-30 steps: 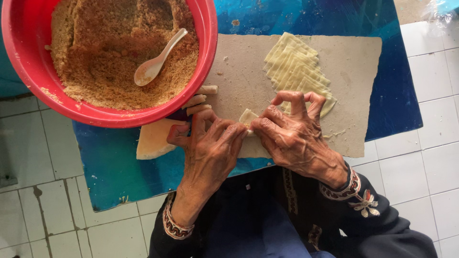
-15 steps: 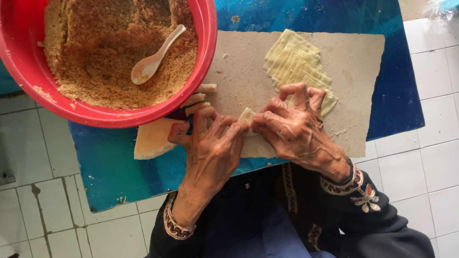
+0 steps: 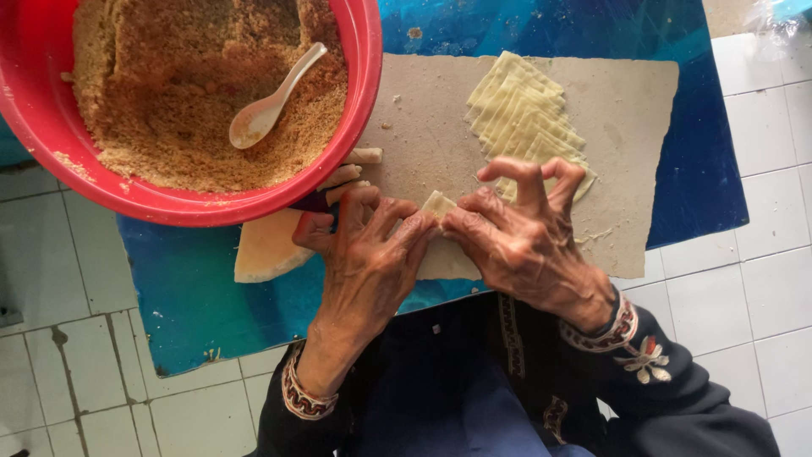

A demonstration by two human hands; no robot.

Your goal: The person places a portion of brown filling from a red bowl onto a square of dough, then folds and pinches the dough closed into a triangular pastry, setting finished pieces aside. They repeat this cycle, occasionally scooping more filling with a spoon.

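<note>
Together left hand [image 3: 365, 254] and right hand [image 3: 518, 241] pinch pastry piece [image 3: 437, 204]

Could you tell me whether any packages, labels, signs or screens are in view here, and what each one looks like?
Clear plastic bag or wrapping: top right corner, on the white tiled floor beside the blue table; crinkled, transparent with a bluish tint, mostly cut off by the frame.
No labels, signs or screens are in view.
</note>
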